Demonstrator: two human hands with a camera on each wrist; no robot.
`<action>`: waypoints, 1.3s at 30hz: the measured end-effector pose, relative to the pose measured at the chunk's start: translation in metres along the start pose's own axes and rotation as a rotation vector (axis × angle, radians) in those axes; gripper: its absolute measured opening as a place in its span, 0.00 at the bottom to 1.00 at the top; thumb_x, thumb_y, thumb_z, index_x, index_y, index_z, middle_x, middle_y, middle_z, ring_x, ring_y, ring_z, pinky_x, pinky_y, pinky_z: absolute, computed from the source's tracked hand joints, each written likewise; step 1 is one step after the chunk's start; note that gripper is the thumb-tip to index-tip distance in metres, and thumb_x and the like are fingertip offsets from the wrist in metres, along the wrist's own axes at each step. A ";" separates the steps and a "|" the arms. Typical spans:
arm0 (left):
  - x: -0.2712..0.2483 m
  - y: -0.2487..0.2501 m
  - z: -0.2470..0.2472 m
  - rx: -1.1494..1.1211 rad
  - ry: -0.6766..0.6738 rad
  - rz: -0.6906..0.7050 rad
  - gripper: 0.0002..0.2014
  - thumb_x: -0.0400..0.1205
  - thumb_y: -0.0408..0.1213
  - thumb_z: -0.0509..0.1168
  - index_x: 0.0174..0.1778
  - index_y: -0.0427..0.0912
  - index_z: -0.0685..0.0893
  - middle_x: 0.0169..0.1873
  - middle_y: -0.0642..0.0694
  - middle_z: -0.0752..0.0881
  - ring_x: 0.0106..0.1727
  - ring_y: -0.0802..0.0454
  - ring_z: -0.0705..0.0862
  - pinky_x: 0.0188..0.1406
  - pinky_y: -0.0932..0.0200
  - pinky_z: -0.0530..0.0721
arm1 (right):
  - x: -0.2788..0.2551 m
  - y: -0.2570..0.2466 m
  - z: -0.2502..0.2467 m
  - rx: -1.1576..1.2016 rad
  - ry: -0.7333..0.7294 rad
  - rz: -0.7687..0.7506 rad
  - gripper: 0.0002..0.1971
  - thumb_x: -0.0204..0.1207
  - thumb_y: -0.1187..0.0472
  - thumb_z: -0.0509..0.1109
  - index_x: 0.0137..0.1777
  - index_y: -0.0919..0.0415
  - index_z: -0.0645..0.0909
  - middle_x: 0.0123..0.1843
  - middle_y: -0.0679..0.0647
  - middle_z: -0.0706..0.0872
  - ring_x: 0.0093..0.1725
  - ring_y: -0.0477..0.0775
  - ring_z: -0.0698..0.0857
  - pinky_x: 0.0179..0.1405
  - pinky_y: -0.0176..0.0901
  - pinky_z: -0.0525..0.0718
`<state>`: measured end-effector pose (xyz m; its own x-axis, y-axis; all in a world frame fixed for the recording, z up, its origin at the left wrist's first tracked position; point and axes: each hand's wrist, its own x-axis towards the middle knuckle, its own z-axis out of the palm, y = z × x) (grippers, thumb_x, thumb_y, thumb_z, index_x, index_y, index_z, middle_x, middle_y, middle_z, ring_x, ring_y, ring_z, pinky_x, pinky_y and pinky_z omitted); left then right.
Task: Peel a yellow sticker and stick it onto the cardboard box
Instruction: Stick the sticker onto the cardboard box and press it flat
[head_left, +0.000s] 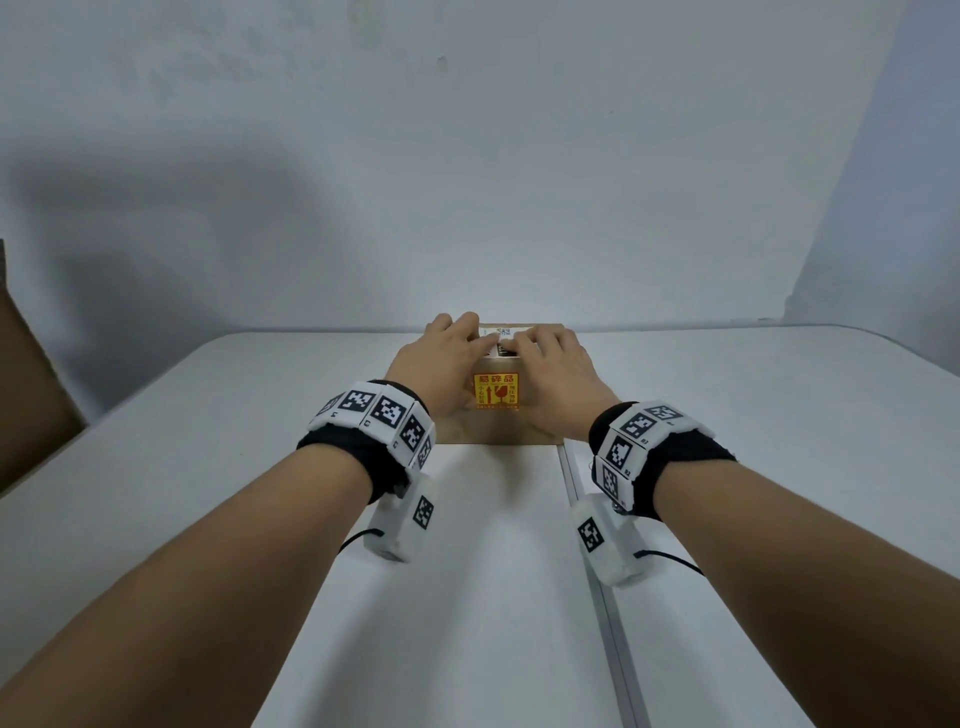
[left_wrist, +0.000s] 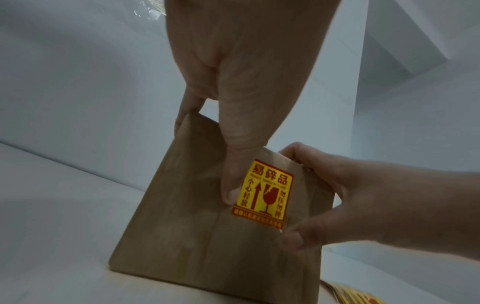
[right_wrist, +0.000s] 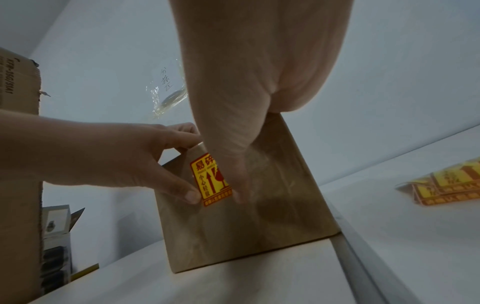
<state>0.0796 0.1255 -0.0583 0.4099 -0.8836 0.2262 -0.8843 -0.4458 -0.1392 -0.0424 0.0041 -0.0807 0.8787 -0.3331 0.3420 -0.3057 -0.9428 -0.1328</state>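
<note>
A brown cardboard box (head_left: 498, 428) stands upright on the white table, with a yellow and red sticker (head_left: 496, 391) flat on its near face. My left hand (head_left: 441, 364) holds the box's upper left, fingers hooked over the top edge. Its thumb (left_wrist: 231, 185) presses the face at the sticker's (left_wrist: 265, 195) left edge. My right hand (head_left: 553, 371) holds the upper right the same way. Its thumb (right_wrist: 240, 185) lies over the sticker's (right_wrist: 206, 183) right side. Each wrist view shows the other hand gripping the box (left_wrist: 194, 236) (right_wrist: 246, 230).
A stack of yellow stickers (right_wrist: 451, 185) lies on the table to the right of the box. A large cardboard carton (head_left: 31, 374) stands at the left edge. A metal seam (head_left: 608, 597) runs along the table (head_left: 260, 467) under my right wrist. The wall is close behind the box.
</note>
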 end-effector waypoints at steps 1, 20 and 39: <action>0.000 -0.001 -0.001 -0.007 -0.003 0.010 0.37 0.72 0.48 0.73 0.78 0.54 0.67 0.63 0.48 0.71 0.63 0.47 0.70 0.48 0.46 0.86 | 0.000 -0.001 0.001 0.003 0.010 0.014 0.38 0.65 0.51 0.76 0.75 0.56 0.67 0.72 0.55 0.70 0.74 0.60 0.64 0.68 0.52 0.70; -0.001 -0.005 -0.005 -0.251 0.032 -0.046 0.23 0.78 0.49 0.67 0.71 0.57 0.78 0.60 0.51 0.79 0.61 0.48 0.73 0.58 0.48 0.80 | 0.005 0.002 0.000 0.012 0.002 -0.004 0.31 0.69 0.60 0.75 0.72 0.55 0.70 0.72 0.54 0.71 0.74 0.60 0.64 0.67 0.51 0.71; 0.000 -0.020 0.002 -0.581 -0.039 -0.062 0.23 0.75 0.47 0.73 0.65 0.60 0.75 0.70 0.51 0.74 0.64 0.54 0.76 0.64 0.58 0.74 | 0.009 0.014 -0.003 0.120 0.056 -0.070 0.27 0.75 0.47 0.69 0.73 0.53 0.72 0.71 0.51 0.76 0.74 0.57 0.67 0.75 0.45 0.64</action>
<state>0.0972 0.1341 -0.0573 0.4631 -0.8678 0.1800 -0.8315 -0.3551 0.4273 -0.0401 -0.0123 -0.0771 0.8737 -0.2698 0.4049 -0.1955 -0.9567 -0.2158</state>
